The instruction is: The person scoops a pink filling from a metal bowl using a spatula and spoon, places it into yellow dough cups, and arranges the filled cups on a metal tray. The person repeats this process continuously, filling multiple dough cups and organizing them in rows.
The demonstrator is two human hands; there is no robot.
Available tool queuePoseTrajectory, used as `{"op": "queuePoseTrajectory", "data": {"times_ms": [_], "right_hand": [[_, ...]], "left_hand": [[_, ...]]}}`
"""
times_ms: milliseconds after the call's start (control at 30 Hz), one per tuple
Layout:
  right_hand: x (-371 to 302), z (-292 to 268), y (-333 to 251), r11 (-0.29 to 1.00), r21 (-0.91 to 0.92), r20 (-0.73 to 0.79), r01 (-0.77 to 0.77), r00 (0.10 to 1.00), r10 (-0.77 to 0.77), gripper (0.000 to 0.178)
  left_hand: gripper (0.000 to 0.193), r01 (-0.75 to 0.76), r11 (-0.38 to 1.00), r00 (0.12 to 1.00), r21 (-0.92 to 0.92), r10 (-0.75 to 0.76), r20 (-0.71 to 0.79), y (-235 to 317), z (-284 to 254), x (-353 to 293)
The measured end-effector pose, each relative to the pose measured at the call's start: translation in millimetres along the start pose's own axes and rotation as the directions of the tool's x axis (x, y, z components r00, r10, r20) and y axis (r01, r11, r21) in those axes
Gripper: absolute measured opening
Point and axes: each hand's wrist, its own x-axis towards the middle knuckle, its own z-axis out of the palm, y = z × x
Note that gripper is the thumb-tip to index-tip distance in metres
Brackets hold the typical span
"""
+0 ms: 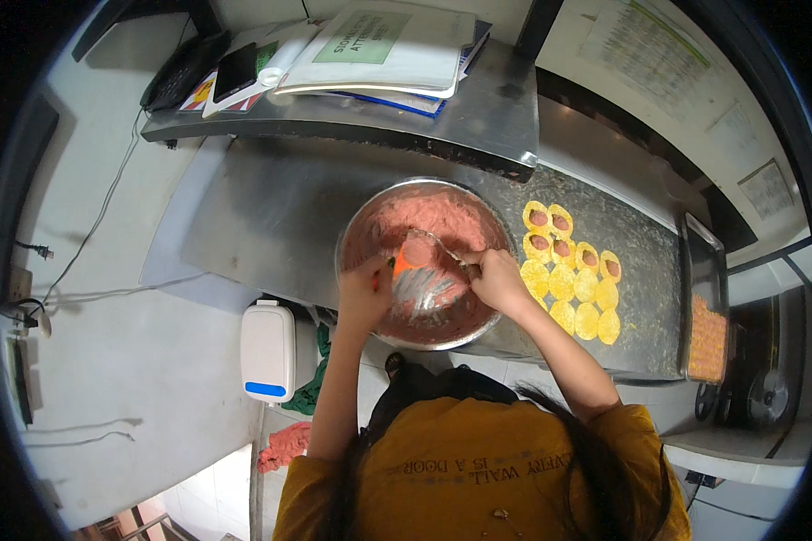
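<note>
A large steel mixing bowl (345, 230) holds pink, meat-like paste (442, 215), which is smeared along its walls and bottom. Over the bowl's left side, my left hand (366, 287) is closed round an orange scraper (412, 253) with paste on it. From the right, my right hand (498, 278) reaches over the rim, fingers pinched on a thin edge I cannot make out. Right of the bowl lie several round yellow wrappers (585, 290) in rows. The far ones carry small lumps of pink filling (539, 218).
A tray (692, 356) of filled yellow pieces stands at the counter's right end. Above the steel counter (262, 194), a shelf (492, 117) bears folders (379, 54), a phone (235, 70) and a black desk telephone (188, 74). A white lidded bin (268, 347) stands at lower left.
</note>
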Motion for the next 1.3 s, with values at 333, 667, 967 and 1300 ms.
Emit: {"op": "queuePoseTrajectory", "data": {"times_ms": [333,667,967,1300], "right_hand": [[-42,-1,-35,0.928,-0.345,-0.013,0.141,0.988,-0.155,0.058],[-40,7,-10,0.781,-0.523,-0.082,0.342,0.892,-0.446,0.059],[-22,10,11,0.923,-0.306,0.086,0.233,0.972,-0.217,0.055],[-28,-9,-10,0.956,-0.254,-0.126,0.150,0.974,-0.186,0.052]], "left_hand": [[0.015,0.188,0.976,0.982,0.113,-0.188,-0.009,-11,14,13],[0.028,0.618,0.707,0.779,-0.345,-0.487,0.396,-11,-14,27],[0.016,0.526,0.750,0.844,-0.401,-0.405,0.351,-9,-27,18],[0.009,-0.009,0.996,1.000,0.084,0.007,0.023,-6,-7,22]]}}
